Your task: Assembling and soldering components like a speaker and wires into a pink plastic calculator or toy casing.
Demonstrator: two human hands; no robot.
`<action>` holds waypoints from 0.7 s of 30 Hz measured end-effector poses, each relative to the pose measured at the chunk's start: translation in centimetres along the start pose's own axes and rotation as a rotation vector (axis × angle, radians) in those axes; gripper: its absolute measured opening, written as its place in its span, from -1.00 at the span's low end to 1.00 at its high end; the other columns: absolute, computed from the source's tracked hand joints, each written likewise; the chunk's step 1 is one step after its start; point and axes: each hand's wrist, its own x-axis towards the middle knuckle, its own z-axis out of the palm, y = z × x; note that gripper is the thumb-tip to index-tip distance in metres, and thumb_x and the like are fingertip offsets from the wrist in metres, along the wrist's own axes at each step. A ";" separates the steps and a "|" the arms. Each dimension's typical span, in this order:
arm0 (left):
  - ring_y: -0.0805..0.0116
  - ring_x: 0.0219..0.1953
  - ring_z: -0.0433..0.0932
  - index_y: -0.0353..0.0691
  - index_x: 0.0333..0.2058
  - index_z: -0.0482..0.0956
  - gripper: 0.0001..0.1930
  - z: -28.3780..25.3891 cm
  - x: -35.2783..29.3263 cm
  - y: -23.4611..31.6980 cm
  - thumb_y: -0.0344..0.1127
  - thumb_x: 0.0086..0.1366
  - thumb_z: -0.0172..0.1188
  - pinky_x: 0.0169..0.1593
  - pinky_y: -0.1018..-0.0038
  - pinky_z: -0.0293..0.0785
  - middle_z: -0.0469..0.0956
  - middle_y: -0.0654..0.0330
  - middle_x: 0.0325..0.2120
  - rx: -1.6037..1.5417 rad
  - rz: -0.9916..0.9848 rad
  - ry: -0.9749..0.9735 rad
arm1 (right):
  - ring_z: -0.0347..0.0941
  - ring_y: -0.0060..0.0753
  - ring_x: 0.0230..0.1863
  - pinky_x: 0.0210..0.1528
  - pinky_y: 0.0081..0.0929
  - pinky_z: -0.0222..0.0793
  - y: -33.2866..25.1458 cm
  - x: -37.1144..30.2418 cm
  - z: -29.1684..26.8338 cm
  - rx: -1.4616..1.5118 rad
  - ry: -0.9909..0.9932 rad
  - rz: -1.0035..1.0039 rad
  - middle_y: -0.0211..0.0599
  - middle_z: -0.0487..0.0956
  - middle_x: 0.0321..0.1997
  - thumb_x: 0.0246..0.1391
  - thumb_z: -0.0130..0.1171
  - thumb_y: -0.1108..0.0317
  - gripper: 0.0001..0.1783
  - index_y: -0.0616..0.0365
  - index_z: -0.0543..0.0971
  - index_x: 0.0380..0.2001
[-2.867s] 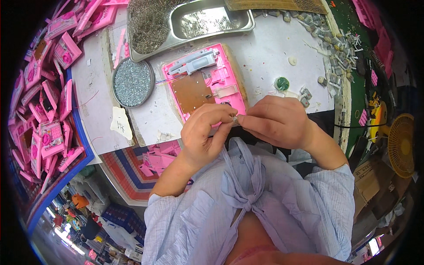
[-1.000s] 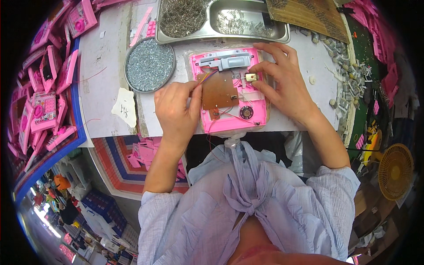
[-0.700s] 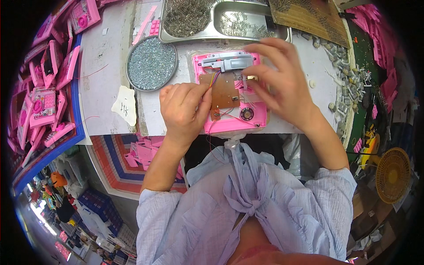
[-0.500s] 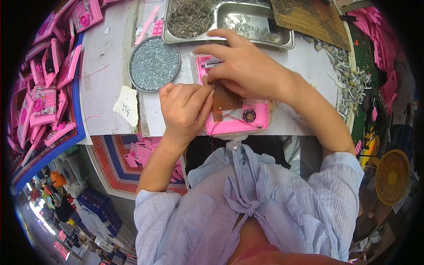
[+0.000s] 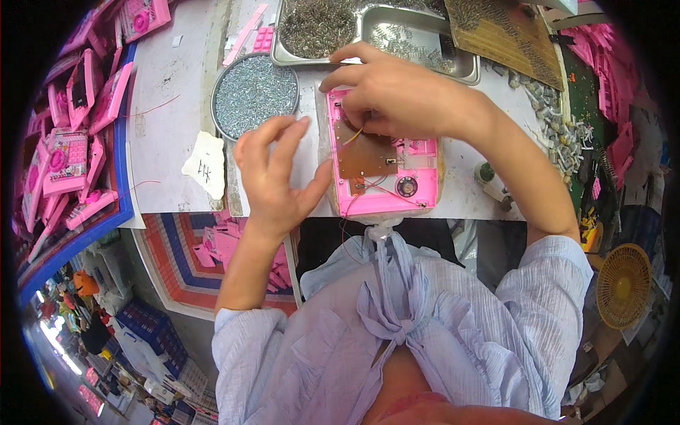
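Observation:
A pink plastic toy shell (image 5: 418, 190) lies open on the white table in front of me, with a brown circuit board (image 5: 367, 157), thin wires and a small round speaker (image 5: 406, 187) inside it. My right hand (image 5: 397, 88) reaches across the shell's far end, fingertips pressed down on its upper left corner, pinching something too small to identify. My left hand (image 5: 273, 170) hovers with fingers spread, its thumb resting against the shell's left edge, holding nothing.
A round tin of small screws (image 5: 253, 92) sits left of the shell. Metal trays of small parts (image 5: 368, 28) stand behind. A paper scrap (image 5: 205, 157) lies at left. Pink toy shells (image 5: 71, 134) are piled at far left and right. A brown board (image 5: 506, 35) lies back right.
My right hand has swung from the shell's right side over to its upper left corner. My left hand has opened and drawn off the board to the shell's left edge.

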 end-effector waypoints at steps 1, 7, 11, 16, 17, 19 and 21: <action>0.17 -0.09 0.53 -0.20 0.07 0.57 -0.40 0.0 -0.6 0.1 -0.32 -0.02 0.50 0.09 0.22 0.28 0.56 0.09 -0.11 -0.018 -0.025 0.031 | 0.31 0.06 0.36 0.26 -0.21 0.43 -0.3 -0.7 0.4 0.022 0.060 0.015 -0.26 0.60 0.16 -0.14 0.37 0.49 -0.94 0.16 0.66 -0.52; 0.12 -0.10 0.51 -0.25 0.08 0.54 -0.39 0.8 -3.0 2.3 -0.41 -0.02 0.45 0.07 0.22 0.31 0.56 0.03 -0.09 -0.103 -0.115 0.085 | 0.35 0.06 0.32 0.22 -0.10 0.45 -3.0 -4.2 3.0 -0.040 0.376 0.142 -0.26 0.60 0.14 -0.19 0.37 0.50 -0.81 0.15 0.62 -0.41; 0.22 -0.19 0.52 -0.28 0.04 0.55 -0.50 1.8 -2.0 2.8 -0.54 0.06 0.38 -0.13 0.38 0.43 0.55 0.03 -0.10 -0.150 -0.060 0.051 | 0.36 0.05 0.30 0.21 -0.10 0.44 -3.0 -5.7 3.6 -0.020 0.485 0.171 -0.25 0.59 0.16 -0.19 0.36 0.48 -0.78 0.14 0.59 -0.37; 0.25 -0.43 0.58 -0.27 -0.09 0.61 -0.63 3.0 0.4 3.6 -0.56 0.08 0.39 -0.37 0.40 0.48 0.59 0.08 -0.36 -0.276 -0.099 -0.037 | 0.33 0.07 0.31 0.25 -0.12 0.40 -2.8 -6.9 3.8 0.051 0.552 0.222 -0.23 0.59 0.18 -0.19 0.35 0.48 -0.79 0.13 0.59 -0.38; 0.28 -0.46 0.58 -0.27 -0.11 0.61 -0.65 3.1 1.1 4.2 -0.56 0.09 0.40 -0.42 0.41 0.48 0.60 0.10 -0.40 -0.295 -0.140 -0.081 | 0.33 0.07 0.31 0.25 -0.12 0.39 -2.7 -7.1 3.8 0.055 0.563 0.233 -0.23 0.59 0.17 -0.19 0.36 0.47 -0.79 0.13 0.59 -0.39; 0.32 -0.50 0.59 -0.26 -0.15 0.62 -0.69 3.6 1.7 4.8 -0.55 0.10 0.42 -0.48 0.44 0.47 0.60 0.14 -0.46 -0.334 -0.170 -0.109 | 0.33 0.07 0.31 0.26 -0.13 0.39 -2.6 -7.1 4.0 0.062 0.570 0.231 -0.24 0.59 0.17 -0.18 0.36 0.47 -0.80 0.11 0.60 -0.40; 0.36 -0.52 0.60 -0.25 -0.19 0.62 -0.72 4.4 2.2 4.9 -0.52 0.10 0.44 -0.49 0.45 0.46 0.60 0.18 -0.49 -0.384 -0.140 -0.077 | 0.32 0.07 0.30 0.26 -0.13 0.38 -2.5 -7.0 4.1 0.066 0.578 0.230 -0.25 0.60 0.16 -0.18 0.37 0.46 -0.81 0.09 0.60 -0.41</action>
